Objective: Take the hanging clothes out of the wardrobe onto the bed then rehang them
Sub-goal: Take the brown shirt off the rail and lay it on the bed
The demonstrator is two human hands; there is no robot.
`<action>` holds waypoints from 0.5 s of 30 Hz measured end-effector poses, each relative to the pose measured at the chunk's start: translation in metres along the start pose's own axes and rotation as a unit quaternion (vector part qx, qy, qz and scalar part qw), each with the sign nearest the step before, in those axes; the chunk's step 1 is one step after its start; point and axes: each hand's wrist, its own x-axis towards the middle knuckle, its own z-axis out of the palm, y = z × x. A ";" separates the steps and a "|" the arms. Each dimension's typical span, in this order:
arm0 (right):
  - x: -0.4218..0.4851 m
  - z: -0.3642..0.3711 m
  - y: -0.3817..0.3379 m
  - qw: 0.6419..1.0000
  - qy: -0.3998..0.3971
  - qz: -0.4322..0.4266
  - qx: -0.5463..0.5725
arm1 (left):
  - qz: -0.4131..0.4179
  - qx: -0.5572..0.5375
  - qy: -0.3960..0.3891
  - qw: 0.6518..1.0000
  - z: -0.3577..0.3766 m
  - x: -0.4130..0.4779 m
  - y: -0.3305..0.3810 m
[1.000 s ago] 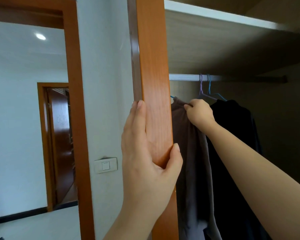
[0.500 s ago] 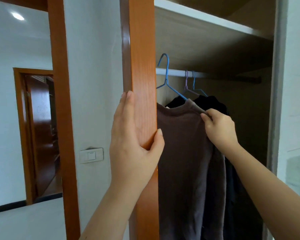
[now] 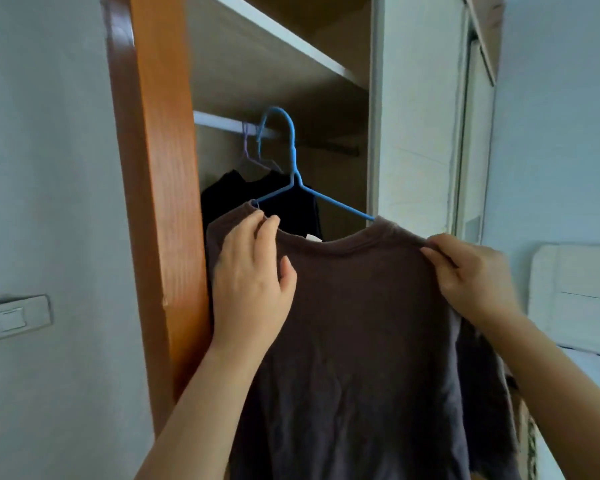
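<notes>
The left shoulder of the brown T-shirt point(image 3: 361, 341) is pinched at the neckline by the curled fingertips of the left hand point(image 3: 250, 282), with the thumb held away from the cloth. The right shoulder is gripped by the right hand point(image 3: 475, 275), fingers and thumb closed on the seam. Between the two hands the shirt is held spread out, its back towards the camera, hanging in front of the open wardrobe. It is carried on a blue wire hanger point(image 3: 293, 157), whose arms are seen running into the neck opening. The hanger's hook is raised at the level of the white rail point(image 3: 219, 121); whether it rests on the rail cannot be told. Behind the shirt, a black garment point(image 3: 257, 199) is hung from the rail on a purple hanger point(image 3: 246, 147). The opening is bordered on the left by an orange wooden frame point(image 3: 156, 202).
</notes>
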 end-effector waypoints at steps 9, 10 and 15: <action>-0.088 -0.146 0.036 0.986 0.015 0.029 -0.163 | -0.093 -0.095 -0.198 0.971 0.058 -0.024 0.021; -0.098 -0.162 0.034 0.984 0.005 0.031 -0.175 | -0.092 -0.112 -0.212 0.967 0.064 -0.030 0.029; -0.150 -0.246 0.027 0.967 -0.049 0.085 -0.236 | -0.064 -0.241 -0.261 0.933 0.079 -0.066 0.091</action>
